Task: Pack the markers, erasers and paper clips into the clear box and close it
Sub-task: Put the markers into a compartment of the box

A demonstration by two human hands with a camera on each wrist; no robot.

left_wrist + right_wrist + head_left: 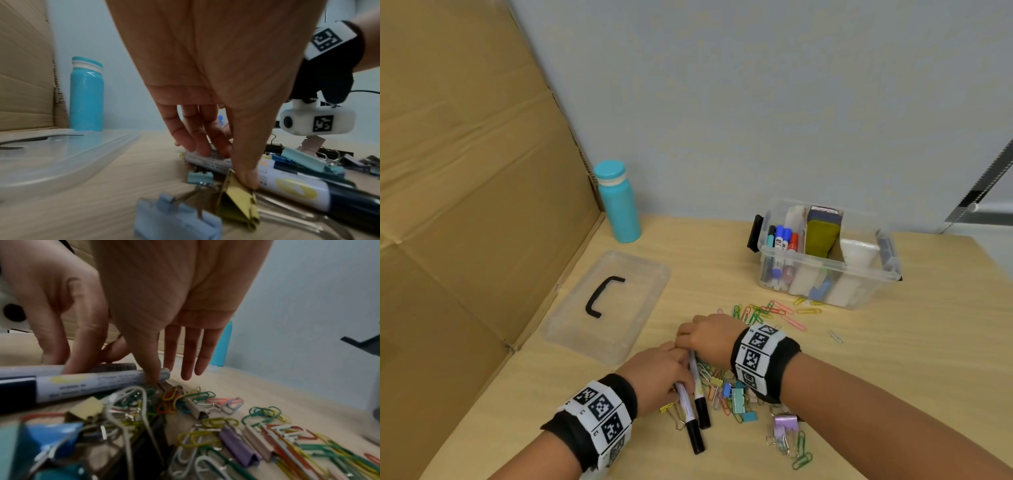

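Observation:
Two white markers with black caps (692,423) lie side by side on the wooden table near its front edge. My left hand (657,373) reaches down onto them and pinches the barrels (287,186) between thumb and fingers. Just beyond, my right hand (703,337) touches the end of the nearer marker (92,384) with its thumb, its other fingers (187,363) straight. The clear box (808,284) stands open at the back right with markers and erasers inside. Its lid (619,325) lies to the left. Coloured paper clips (774,311) are scattered between the hands and the box.
Binder clips (739,397) and more paper clips (267,415) lie under and right of my wrists; a yellow binder clip (238,203) touches my left thumb. A turquoise bottle (619,212) stands at the back left by a cardboard wall (465,205).

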